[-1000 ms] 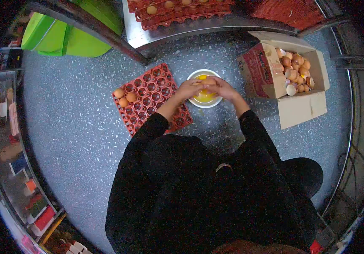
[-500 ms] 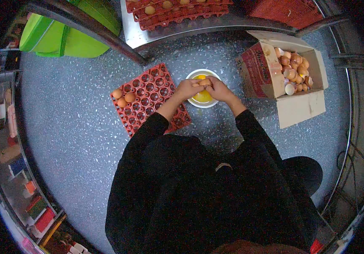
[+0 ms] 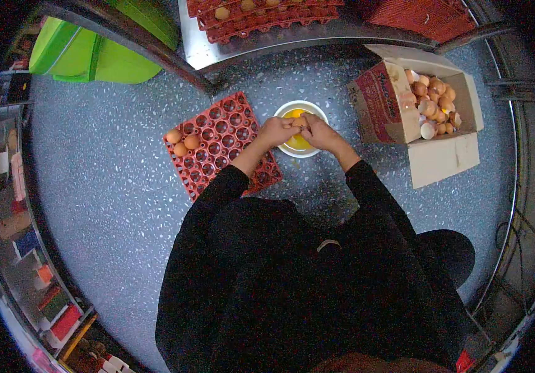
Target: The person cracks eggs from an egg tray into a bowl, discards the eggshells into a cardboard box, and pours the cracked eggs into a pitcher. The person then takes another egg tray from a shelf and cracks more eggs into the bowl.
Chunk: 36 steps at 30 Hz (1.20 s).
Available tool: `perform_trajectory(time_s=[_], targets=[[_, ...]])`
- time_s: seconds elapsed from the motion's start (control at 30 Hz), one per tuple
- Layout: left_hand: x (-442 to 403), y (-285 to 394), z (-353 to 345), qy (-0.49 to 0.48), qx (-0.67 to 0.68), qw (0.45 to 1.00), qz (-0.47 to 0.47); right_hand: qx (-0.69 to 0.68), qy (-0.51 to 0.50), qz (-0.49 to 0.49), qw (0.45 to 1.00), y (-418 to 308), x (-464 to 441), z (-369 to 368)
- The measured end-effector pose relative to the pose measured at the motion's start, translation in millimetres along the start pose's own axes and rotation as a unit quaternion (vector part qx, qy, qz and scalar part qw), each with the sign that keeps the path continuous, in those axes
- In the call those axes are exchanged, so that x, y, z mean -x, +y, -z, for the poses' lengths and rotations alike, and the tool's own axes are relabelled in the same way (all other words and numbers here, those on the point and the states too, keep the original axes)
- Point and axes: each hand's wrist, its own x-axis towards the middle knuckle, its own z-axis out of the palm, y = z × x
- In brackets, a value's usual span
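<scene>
- Fingers of the left hand [image 3: 277,132] and right hand [image 3: 321,132] are bent inward and pinch a brown egg [image 3: 298,122] between them, their tips close together around it.
- Whether its shell has split cannot be told, as the fingertips cover part of it.
- Both hands and the egg are above a white bowl [image 3: 301,155], over its middle.
- Yellow yolk [image 3: 297,144] lies in the bowl, seen above and below the fingers; the bowl sits on the speckled floor [image 3: 112,186].
- Left of the bowl, a red tray [image 3: 221,127] lies at a slant on the floor, partly under the left forearm.
- Three loose eggs [image 3: 191,142] sit together in the tray's far left part, well apart from the hands.
- Right of the bowl, an open box [image 3: 376,105] with flaps spread holds a heap of brown shells [image 3: 429,109].
- Beyond the bowl, stacked trays [image 3: 267,20] with eggs in them rest on a metal table [image 3: 198,53], near a red basket [image 3: 420,23].
- At the far left is a green bin [image 3: 118,62].
</scene>
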Motion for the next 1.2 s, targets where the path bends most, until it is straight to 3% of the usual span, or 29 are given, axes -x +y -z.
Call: perform_trajectory(time_s=[0.1, 0.37, 0.53, 0.63, 0.7, 0.9, 1.03, 1.1, 1.17, 1.2], targets=[[-2.9, -5.3, -1.3, -0.002, -0.015, 1.0, -0.008, 0.001, 0.009, 0.043, 0.999, 15.1, -3.6, -10.9], [-4.2, -11.7, 1.9, -0.02, -0.052, 0.997, -0.054, 0.002, 0.019, 0.051, 0.999, 13.0, 1.5, -3.3], [20.2, 20.3, 21.1, -0.015, -0.12, 0.99, -0.078, -0.008, 0.026, 0.069, 0.997, 22.2, 7.6, -2.0], [30.2, 36.3, 26.1, 0.032, -0.224, 0.964, -0.137, -0.009, 0.038, 0.14, 0.989, 23.2, 10.1, 2.4], [32.6, 40.9, 25.6, 0.053, -0.352, 0.916, -0.185, 0.019, 0.0, 0.064, 0.998, 20.2, 12.2, 2.7], [30.5, 29.3, 10.2, 0.125, -0.441, 0.853, -0.248, 0.067, 0.029, 0.044, 0.996, 12.6, 17.6, -7.9], [32.4, 41.7, 14.2, 0.143, -0.388, 0.876, -0.249, 0.032, 0.085, 0.049, 0.995, -2.3, 22.0, 2.8], [33.3, 60.8, 26.6, 0.108, -0.367, 0.896, -0.226, -0.024, 0.133, 0.071, 0.988, -3.7, 21.5, 21.4], [32.1, 87.6, 37.6, 0.119, -0.232, 0.936, -0.238, -0.058, 0.14, 0.088, 0.984, -34.8, 30.4, 68.8], [29.0, 110.0, 44.0, 0.079, -0.194, 0.956, -0.207, -0.089, 0.168, 0.089, 0.978, -28.1, 29.5, 81.3]])
